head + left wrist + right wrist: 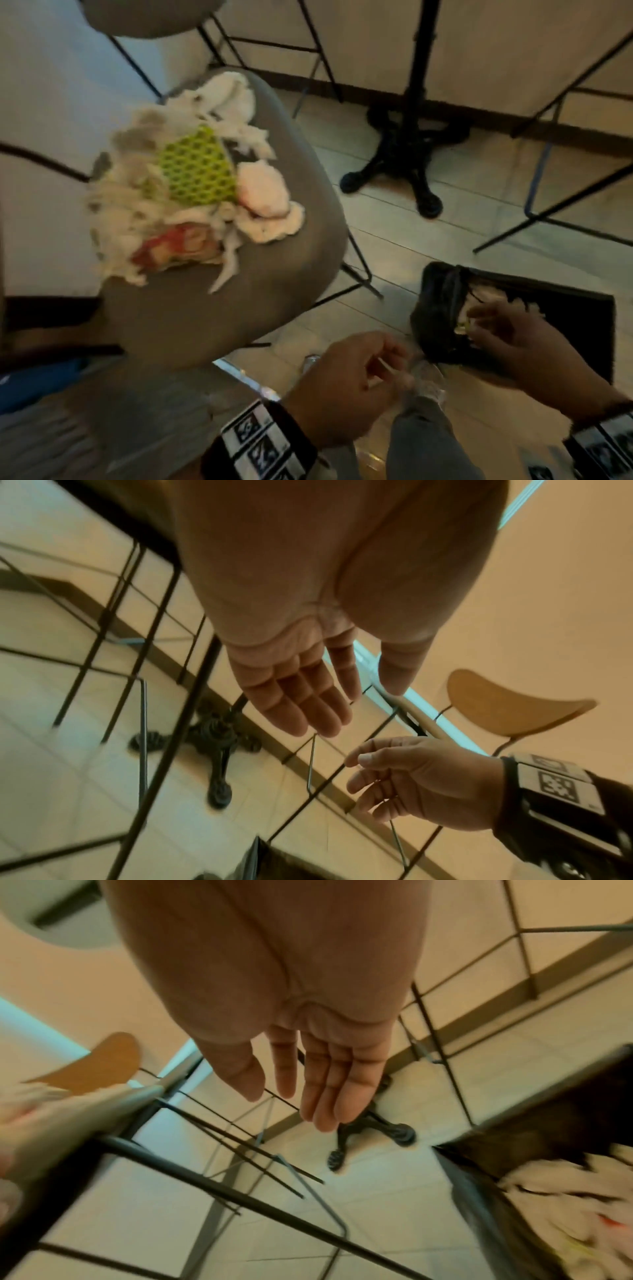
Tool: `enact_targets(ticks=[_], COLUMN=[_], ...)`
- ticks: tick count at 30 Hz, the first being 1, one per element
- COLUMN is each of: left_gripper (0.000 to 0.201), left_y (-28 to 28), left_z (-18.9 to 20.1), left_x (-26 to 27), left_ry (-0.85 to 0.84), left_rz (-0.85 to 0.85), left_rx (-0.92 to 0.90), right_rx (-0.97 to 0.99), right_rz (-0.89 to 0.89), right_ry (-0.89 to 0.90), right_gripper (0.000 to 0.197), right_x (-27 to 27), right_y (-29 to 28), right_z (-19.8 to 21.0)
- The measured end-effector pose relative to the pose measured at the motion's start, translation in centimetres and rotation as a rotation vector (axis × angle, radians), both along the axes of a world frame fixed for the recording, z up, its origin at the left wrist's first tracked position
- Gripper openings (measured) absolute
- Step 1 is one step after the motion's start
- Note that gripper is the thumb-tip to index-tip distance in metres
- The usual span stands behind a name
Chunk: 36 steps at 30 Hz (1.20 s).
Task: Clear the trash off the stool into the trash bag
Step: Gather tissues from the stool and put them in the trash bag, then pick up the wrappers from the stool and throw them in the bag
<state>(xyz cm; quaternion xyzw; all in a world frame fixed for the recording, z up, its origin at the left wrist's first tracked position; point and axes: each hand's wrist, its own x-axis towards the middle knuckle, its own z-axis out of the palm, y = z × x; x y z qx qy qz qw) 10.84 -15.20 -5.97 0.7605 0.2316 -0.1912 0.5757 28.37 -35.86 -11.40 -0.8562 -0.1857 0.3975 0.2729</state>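
Observation:
The grey stool (205, 325) carries a heap of trash: white tissues (222, 96), a green honeycomb mesh (197, 171), a pinkish wad (262, 192) and a red and yellow wrapper (178, 246). To its right, a black trash bag (435, 308) lies open on the floor, with white tissue showing inside (565, 1191). My right hand (486, 322) hovers over the bag's mouth, its fingers straight and empty in the right wrist view (301, 1091). Beside the stool's front edge, my left hand (387, 363) hangs relaxed and holds nothing (318, 696).
A black cast-iron table base (407, 150) stands on the tiled floor behind the bag. Thin black stool frames (548, 205) rise at the right, and another grey seat (150, 17) is at the top left. A wooden chair (507, 704) shows in the left wrist view.

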Motion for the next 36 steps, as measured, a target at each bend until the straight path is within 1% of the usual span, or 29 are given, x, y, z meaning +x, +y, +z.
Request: enact_targets(ticks=[3, 5, 8, 10, 13, 15, 17, 20, 22, 24, 27, 29, 31, 33, 35, 36], left_gripper=[0.025, 0.023, 0.023, 0.025, 0.034, 0.044, 0.054, 0.071, 0.081, 0.088, 0.096, 0.095, 0.085, 0.069, 0.057, 0.053], left_y=[3.2, 5.2, 8.3, 10.5, 13.4, 15.0, 16.3, 17.1, 17.0, 16.8, 17.0, 17.4, 17.8, 18.2, 18.4, 18.5], left_z=[4.6, 7.0, 8.5, 8.6, 8.2, 8.0, 7.7, 7.5, 7.4, 7.1, 6.7, 6.5, 6.3, 6.2, 6.3, 6.4], left_x=[-4.2, -6.8, -9.7, -10.8, -11.3, -10.9, -10.1, -8.1, -6.7, -5.5, -4.4, -3.8, -3.3, -2.8, -2.5, -2.4], left_ry=[-0.085, -0.143, -0.245, -0.306, -0.345, -0.359, -0.359, -0.256, -0.175, -0.115, -0.02, 0.025, 0.028, 0.03, 0.043, 0.048], left_rz=[0.084, 0.155, 0.341, 0.485, 0.62, 0.643, 0.621, 0.56, 0.518, 0.498, 0.465, 0.449, 0.452, 0.478, 0.489, 0.489], left_rx=[0.028, 0.074, 0.221, 0.304, 0.455, 0.561, 0.652, 0.764, 0.841, 0.865, 0.853, 0.836, 0.845, 0.834, 0.809, 0.8], right_rx=[0.091, 0.163, 0.203, 0.217, 0.246, 0.24, 0.238, 0.236, 0.211, 0.185, 0.163, 0.163, 0.186, 0.214, 0.231, 0.239], right_rz=[0.066, 0.09, 0.149, 0.165, 0.167, 0.198, 0.25, 0.342, 0.375, 0.402, 0.412, 0.399, 0.38, 0.351, 0.335, 0.329], right_ry=[-0.089, -0.116, -0.178, -0.21, -0.257, -0.295, -0.332, -0.376, -0.387, -0.397, -0.441, -0.507, -0.553, -0.558, -0.555, -0.545], right_gripper=[0.016, 0.017, 0.025, 0.032, 0.045, 0.059, 0.076, 0.096, 0.103, 0.106, 0.104, 0.093, 0.077, 0.062, 0.055, 0.054], right_x=[-1.3, -2.4, -3.6, -3.9, -3.9, -3.7, -3.5, -3.5, -3.8, -4.3, -4.6, -4.7, -4.8, -4.7, -4.7, -4.6], right_y=[4.6, 7.7, 12.5, 15.6, 19.4, 21.3, 23.0, 25.2, 26.5, 27.4, 28.3, 28.7, 29.1, 29.4, 29.4, 29.4], right_z=[5.8, 9.2, 13.1, 14.4, 14.8, 14.6, 14.3, 13.5, 12.7, 11.8, 10.4, 9.8, 9.5, 9.5, 9.7, 9.8])
